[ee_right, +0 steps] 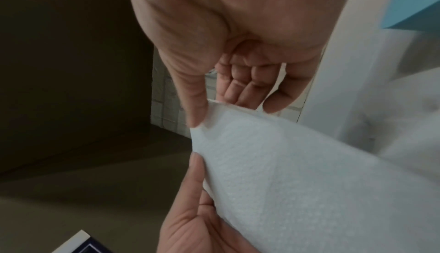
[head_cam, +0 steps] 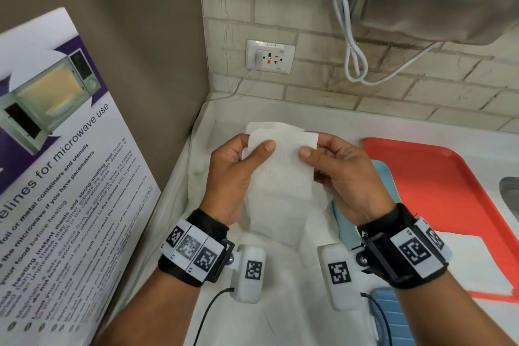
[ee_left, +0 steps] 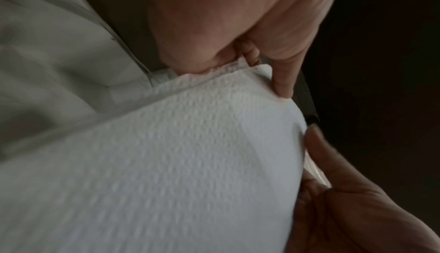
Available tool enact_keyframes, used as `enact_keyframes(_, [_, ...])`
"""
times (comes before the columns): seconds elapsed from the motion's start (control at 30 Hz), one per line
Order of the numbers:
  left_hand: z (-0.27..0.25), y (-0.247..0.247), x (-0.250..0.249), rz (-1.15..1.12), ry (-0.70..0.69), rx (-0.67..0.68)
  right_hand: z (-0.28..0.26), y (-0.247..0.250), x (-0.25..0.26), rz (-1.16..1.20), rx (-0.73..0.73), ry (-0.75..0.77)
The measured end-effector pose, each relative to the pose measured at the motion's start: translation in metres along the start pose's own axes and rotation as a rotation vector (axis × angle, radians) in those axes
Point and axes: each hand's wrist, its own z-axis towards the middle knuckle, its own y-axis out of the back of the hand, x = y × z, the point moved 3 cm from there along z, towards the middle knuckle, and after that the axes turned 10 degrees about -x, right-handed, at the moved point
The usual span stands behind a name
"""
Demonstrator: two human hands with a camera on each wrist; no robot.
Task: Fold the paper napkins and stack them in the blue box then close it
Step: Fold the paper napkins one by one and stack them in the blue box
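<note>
A white embossed paper napkin [head_cam: 280, 166] hangs in the air between both hands above the counter. My left hand [head_cam: 238, 166] pinches its upper left corner between thumb and fingers. My right hand [head_cam: 337, 168] pinches the upper right corner the same way. The napkin's textured sheet [ee_left: 190, 163] fills the left wrist view, with the thumb [ee_left: 283, 80] on its edge. In the right wrist view the thumb [ee_right: 192, 95] presses the napkin's corner [ee_right: 309, 181]. A light blue box [head_cam: 384, 177] lies partly hidden under my right hand. A darker blue ribbed piece [head_cam: 393, 317] shows at the bottom.
More white paper [head_cam: 280, 275] lies spread on the counter beneath the hands. An orange tray [head_cam: 438, 182] sits to the right, a sink edge [head_cam: 509, 191] beyond it. A microwave poster [head_cam: 56, 177] leans at the left. A wall socket [head_cam: 269, 56] and white cable [head_cam: 354, 59] are behind.
</note>
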Motion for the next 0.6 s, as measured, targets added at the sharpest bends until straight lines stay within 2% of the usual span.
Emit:
enact_keyframes(0.2, [0.0023,0.0005,0.0018,0.048,-0.028,0.021,0.0016,0.0052,-0.0009,-0.087,-0.086,0.038])
enact_keyframes(0.37, [-0.0009,-0.0045,0.0015,0.091,-0.069,0.063,-0.0001,0.0037,0.0024,-0.057,-0.151,0.082])
enact_keyframes(0.47, [-0.0016,-0.0067,0.0026,0.11,-0.099,0.073,-0.0007,0.0008,0.0046,-0.06,-0.123,0.11])
enact_keyframes(0.6, [0.0003,-0.0058,0.0003,0.088,-0.106,0.06,-0.0038,0.003,-0.0002,-0.03,-0.031,0.048])
